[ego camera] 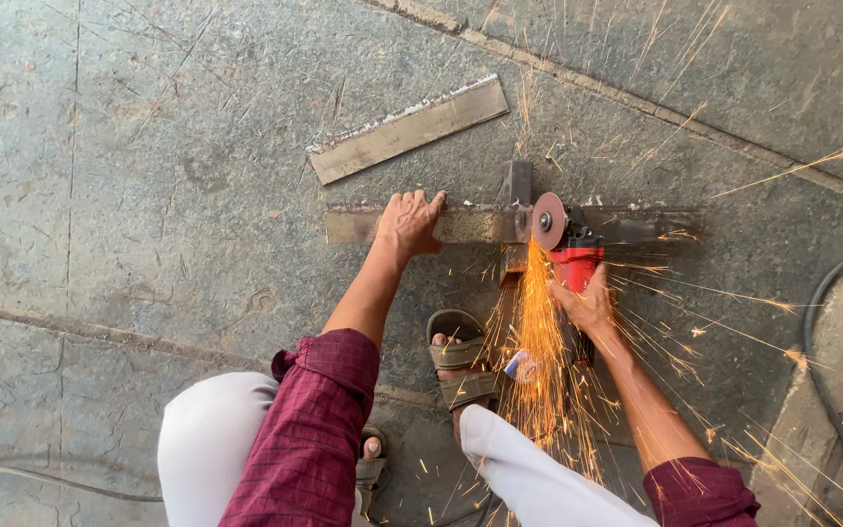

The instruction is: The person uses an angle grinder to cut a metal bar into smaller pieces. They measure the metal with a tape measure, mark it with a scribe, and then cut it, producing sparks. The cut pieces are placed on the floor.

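**Grinder on a steel bar, sparks flying toward the feet**

The right hand [589, 304] is wrapped around the body of a red and black angle grinder [572, 256], whose round grey disc [547, 221] meets a long flat rusty steel bar [470, 225] lying left to right on the scratched grey stone floor [148, 195]. The left hand [408, 223] lies palm down with fingers spread, pressing the bar's left part, well left of the disc. A short dark steel piece [516, 183] crosses the bar at the disc, forming a cross shape. Orange sparks [539, 342] stream from the disc toward the near side, over a brown sandalled foot [461, 363] that stands just left of the grinder. A second flat steel strip [408, 129] lies loose and slanted on the far side of the bar. A dark cable [817, 337] curves along the right edge. No containers show.
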`<state>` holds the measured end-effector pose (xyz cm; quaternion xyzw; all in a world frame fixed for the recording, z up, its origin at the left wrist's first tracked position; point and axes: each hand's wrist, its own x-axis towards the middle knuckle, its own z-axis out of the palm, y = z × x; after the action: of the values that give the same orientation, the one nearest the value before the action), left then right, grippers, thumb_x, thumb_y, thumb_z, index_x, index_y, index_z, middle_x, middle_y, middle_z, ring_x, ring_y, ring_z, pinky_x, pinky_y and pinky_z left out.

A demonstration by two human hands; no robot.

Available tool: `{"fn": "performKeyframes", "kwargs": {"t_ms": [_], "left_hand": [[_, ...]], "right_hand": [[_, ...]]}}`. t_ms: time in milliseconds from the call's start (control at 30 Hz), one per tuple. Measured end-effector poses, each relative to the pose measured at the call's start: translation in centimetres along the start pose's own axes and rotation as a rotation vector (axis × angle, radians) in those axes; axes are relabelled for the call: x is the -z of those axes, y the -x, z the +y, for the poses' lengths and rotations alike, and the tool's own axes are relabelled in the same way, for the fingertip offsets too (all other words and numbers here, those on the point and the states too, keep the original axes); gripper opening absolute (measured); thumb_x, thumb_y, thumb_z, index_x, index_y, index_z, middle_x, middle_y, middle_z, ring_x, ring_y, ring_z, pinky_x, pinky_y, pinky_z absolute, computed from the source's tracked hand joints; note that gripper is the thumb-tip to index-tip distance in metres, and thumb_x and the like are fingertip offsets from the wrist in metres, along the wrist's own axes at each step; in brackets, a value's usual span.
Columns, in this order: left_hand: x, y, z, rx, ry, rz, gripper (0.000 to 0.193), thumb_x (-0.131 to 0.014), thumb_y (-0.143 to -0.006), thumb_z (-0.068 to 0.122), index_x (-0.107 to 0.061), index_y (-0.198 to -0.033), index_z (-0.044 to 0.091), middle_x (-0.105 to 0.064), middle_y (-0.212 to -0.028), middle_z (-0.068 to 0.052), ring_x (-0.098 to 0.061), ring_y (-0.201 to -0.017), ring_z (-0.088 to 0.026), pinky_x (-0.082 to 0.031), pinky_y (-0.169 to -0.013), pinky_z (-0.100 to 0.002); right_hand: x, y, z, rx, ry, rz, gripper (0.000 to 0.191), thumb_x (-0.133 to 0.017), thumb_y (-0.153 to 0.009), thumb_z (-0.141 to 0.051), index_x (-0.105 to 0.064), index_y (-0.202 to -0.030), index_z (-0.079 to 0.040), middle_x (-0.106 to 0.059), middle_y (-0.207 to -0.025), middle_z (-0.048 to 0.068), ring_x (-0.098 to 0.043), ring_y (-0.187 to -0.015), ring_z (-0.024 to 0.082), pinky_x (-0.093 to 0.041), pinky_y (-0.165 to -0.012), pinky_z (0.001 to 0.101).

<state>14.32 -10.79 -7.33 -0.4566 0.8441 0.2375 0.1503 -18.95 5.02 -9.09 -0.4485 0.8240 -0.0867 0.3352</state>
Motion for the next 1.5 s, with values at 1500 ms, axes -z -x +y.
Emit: {"fn": "performKeyframes", "kwargs": {"t_ms": [1500], "left_hand": [[0.77,0.14,-0.26,0.007,-0.02,-0.026,0.115,-0.083,-0.072,0.062,-0.03,-0.161,0.013,-0.06,-0.111,-0.013,-0.06,-0.105,-0.026,-0.047,-0.089,-0.039]], "right_hand": [[0.0,-0.09,-0.37,-0.016,0.045,0.01,0.129,-0.082,-0.072,-0.056,-0.016,-0.156,0.017,-0.034,-0.156,0.042,-0.04,-0.145,0.048,-0.034,-0.121,0.0463]]}}
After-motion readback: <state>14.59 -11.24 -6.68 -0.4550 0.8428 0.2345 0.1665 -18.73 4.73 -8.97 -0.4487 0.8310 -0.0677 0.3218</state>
